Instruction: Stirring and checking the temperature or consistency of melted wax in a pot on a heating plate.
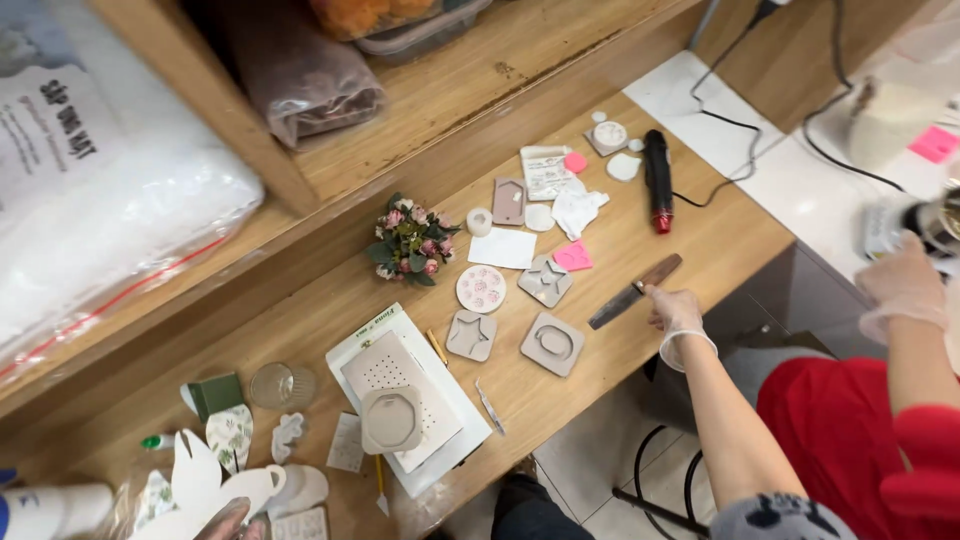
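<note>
My left hand (677, 314), in a thin clear glove, reaches to the table's right edge and pinches a knife (634, 291) where its dark blade meets its brown wooden handle. The knife lies flat on the wooden table (700, 235). My right hand (903, 288), also gloved, is off the table at the far right, just under a grey and white device (912, 222). Its grip on that device is not clear. A red garment (830, 430) covers my lap.
Grey silicone moulds (552, 343) lie near the knife, with a round flowered disc (481, 288), pink notes, a small bouquet (410, 240), a black and red tool (657, 180) on a cable and a white perforated box (405, 390). Another hand (225, 520) holds a white flower shape at bottom left.
</note>
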